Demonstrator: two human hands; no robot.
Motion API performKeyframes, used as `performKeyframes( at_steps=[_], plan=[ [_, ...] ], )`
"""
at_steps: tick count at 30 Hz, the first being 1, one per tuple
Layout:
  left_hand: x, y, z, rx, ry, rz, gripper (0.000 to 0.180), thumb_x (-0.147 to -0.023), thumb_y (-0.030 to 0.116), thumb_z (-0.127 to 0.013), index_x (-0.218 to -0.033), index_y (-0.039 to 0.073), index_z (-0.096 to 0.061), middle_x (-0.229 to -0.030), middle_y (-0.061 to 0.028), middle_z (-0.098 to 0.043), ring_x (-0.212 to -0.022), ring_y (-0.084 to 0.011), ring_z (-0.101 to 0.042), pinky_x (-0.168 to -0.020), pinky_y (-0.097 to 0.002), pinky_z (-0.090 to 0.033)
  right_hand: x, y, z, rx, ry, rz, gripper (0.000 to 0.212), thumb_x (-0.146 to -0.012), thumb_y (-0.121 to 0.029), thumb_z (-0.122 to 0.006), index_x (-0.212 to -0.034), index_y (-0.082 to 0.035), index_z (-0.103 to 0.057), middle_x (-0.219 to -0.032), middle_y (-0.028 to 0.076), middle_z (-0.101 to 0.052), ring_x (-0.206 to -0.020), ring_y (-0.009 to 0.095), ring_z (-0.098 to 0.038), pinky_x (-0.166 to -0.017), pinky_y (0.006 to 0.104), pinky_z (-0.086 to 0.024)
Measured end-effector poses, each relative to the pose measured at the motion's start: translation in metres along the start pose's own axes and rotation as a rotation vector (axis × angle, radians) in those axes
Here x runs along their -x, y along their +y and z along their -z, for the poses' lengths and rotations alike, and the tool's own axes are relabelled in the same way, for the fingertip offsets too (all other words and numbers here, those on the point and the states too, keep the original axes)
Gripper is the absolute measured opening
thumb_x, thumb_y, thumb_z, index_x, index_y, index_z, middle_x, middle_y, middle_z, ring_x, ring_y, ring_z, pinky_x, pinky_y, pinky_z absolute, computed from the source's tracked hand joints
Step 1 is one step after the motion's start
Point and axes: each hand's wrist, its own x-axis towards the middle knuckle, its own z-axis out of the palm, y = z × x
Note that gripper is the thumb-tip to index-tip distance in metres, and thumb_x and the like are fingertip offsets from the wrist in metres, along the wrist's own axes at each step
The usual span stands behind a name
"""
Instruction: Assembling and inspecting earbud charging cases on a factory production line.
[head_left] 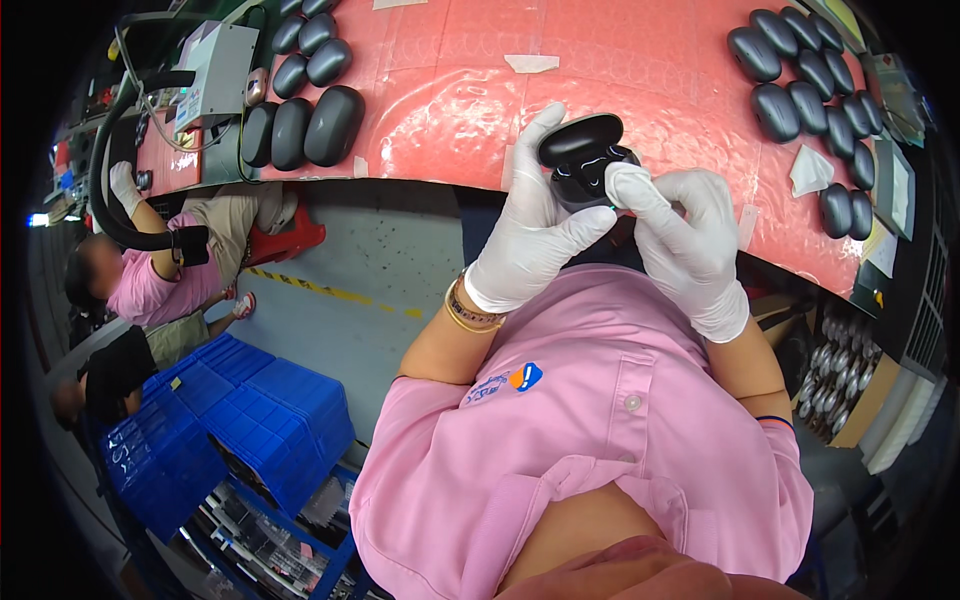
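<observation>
Both of my hands wear white gloves and meet over the near edge of the red-covered table. In my left hand is a black earbud charging case with its lid raised. The fingers wrap its left side, and the thumb lies along the front. Dark, glossy shapes show inside the case. My right hand is closed at the case's right side, its fingertips pinched together against it. Something white at those fingertips blends with the glove, so I cannot make out what they hold.
Dark, rounded cases stand in groups on the table, at the left and right. A white cloth lies by the right group. A grey device stands far left. Blue crates and another person are at the left.
</observation>
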Motion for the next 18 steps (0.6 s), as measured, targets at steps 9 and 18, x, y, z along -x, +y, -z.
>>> performKeyframes(
  at_steps=[9, 18],
  plan=[
    [0.002, 0.004, -0.003, -0.007, -0.013, -0.004, 0.088, -0.082, -0.010, -0.059, -0.144, 0.014, -0.001, -0.133, -0.0146, -0.038, -0.119, -0.0235, -0.048, -0.099, -0.0383, -0.044, 0.003, 0.013, -0.008, -0.388, 0.080, -0.377, 0.043, -0.079, 0.015, -0.050, -0.117, -0.001, -0.061, -0.091, 0.008, -0.062, -0.079, 0.013, -0.056, -0.071, 0.0236, -0.045],
    [-0.002, 0.003, 0.008, 0.192, -0.062, 0.041, 0.050, -0.093, 0.017, -0.055, -0.134, 0.011, -0.027, -0.121, -0.0170, -0.051, -0.103, -0.0307, -0.061, -0.082, -0.0348, -0.055, -0.014, 0.016, 0.009, -0.606, 0.116, -0.716, 0.035, -0.087, 0.001, -0.052, -0.121, -0.003, -0.060, -0.087, 0.001, -0.061, -0.075, 0.007, -0.051, -0.070, 0.0211, -0.043]
  ],
)
